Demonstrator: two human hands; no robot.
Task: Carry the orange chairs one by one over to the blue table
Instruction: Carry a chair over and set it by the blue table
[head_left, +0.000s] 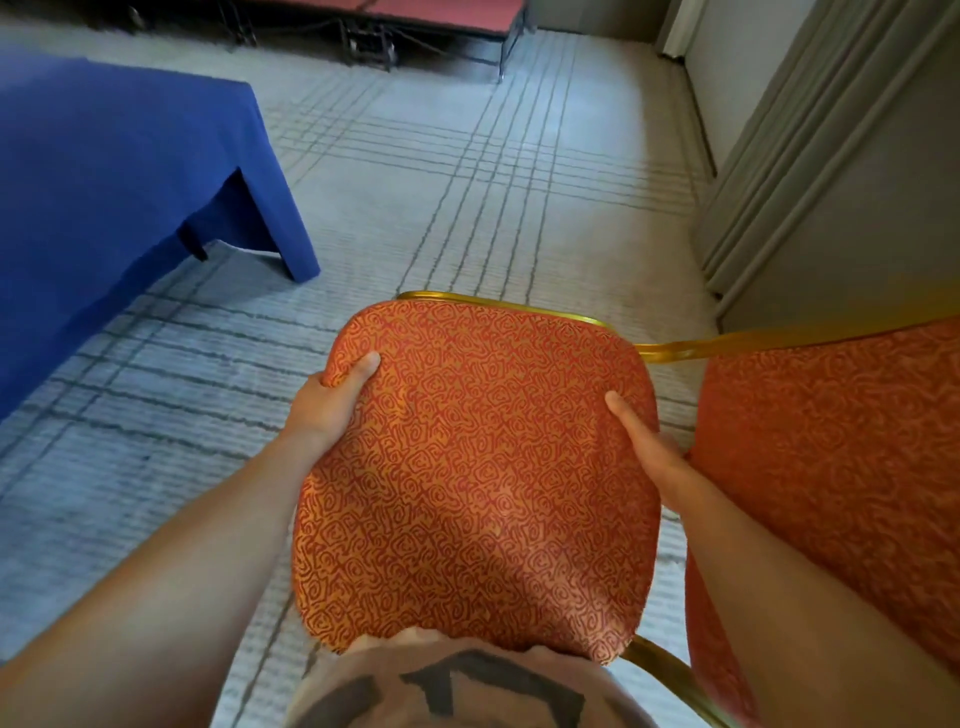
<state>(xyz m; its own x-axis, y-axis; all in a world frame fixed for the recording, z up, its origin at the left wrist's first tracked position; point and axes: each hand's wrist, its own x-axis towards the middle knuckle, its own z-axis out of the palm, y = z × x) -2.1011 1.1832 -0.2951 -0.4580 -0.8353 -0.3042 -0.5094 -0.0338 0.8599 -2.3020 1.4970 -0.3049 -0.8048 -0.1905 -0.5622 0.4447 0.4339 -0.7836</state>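
Note:
An orange patterned chair with a gold metal frame fills the lower middle of the head view, right in front of my body. My left hand grips its left edge, thumb on top of the cushion and fingers hidden underneath. My right hand grips the right edge the same way, thumb lying on the fabric. The blue table, covered by a blue cloth hanging to the floor, stands at the upper left, some distance from the chair.
A second orange chair stands close on the right, nearly touching the held one. A grey panelled wall rises at the right. Striped grey carpet stretches ahead. A red platform on dark metal legs sits at the far end.

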